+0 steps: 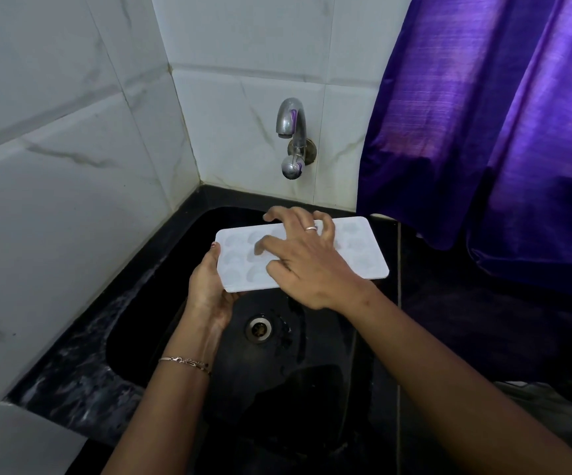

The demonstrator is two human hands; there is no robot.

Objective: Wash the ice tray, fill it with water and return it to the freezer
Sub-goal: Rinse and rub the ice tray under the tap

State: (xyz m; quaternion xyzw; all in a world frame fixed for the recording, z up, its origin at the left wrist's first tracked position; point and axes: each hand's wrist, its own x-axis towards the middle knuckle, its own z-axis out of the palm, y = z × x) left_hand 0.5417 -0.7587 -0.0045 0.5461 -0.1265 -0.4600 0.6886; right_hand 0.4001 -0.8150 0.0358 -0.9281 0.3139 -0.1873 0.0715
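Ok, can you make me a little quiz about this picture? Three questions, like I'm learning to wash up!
1. True or false: water is pouring from the tap onto the ice tray.
2. Which hand grips the end of the ice tray: the left hand or the right hand?
3. Pick one: what colour is the curtain? A green, B purple, C yellow.

Key
1. False. No water is coming out of the tap.
2. The left hand. The right hand lies on top of the ice tray with its fingers spread.
3. B, purple.
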